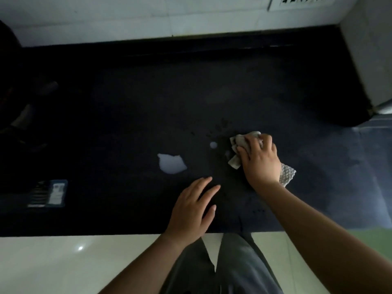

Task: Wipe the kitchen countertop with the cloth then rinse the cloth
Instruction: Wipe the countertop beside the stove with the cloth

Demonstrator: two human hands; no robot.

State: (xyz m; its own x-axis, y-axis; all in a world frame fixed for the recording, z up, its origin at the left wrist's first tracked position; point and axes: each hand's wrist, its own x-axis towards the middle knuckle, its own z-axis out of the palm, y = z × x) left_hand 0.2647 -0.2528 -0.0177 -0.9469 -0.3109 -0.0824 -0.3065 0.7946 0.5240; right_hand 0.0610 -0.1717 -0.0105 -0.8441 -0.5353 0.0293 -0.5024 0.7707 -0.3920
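countertop [127, 102]: black | cloth [238, 143]: grey-white, bumpy dotted texture | floor [63, 266]: pale cream | trousers [239, 266]: grey

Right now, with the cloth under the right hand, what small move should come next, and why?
Probably slide the right hand and cloth leftward: a small wet spot and a larger puddle still shine on the dark countertop there.

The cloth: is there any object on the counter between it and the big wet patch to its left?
Nothing solid. Between the cloth under the right hand and the big wet patch shows only a small droplet.
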